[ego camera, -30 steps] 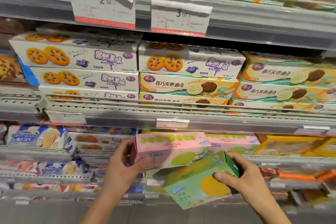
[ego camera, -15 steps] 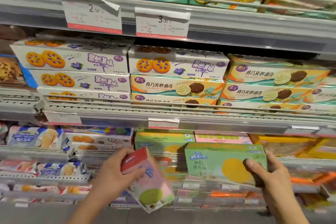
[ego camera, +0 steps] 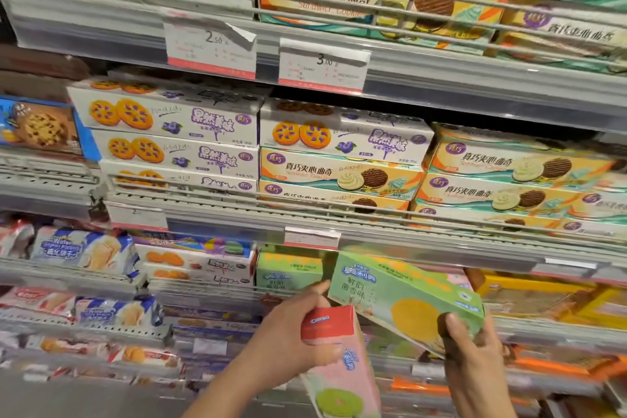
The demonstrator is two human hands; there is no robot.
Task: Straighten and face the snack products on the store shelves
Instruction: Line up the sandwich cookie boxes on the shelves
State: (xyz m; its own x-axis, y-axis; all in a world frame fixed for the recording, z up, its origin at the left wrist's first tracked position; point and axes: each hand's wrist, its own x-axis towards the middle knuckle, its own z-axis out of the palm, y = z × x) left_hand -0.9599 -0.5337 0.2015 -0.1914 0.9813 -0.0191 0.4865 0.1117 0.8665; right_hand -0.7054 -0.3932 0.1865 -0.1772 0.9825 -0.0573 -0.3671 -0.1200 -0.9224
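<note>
Left hand (ego camera: 291,332) grips pink box (ego camera: 342,373); right hand (ego camera: 475,349) grips green box (ego camera: 403,299).

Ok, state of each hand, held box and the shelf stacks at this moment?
Left hand: grips pink box.
Pink box: held off shelf, end-up.
Right hand: grips green box.
Green box: tilted, at shelf edge.
Blueberry cookie boxes: stacked, facing out.
Price tag: corner peeling.

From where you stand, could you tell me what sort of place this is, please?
Most likely a shop's biscuit aisle: price tags clipped to the shelf edge, with stacked cookie boxes facing outward behind wire rails.
</note>
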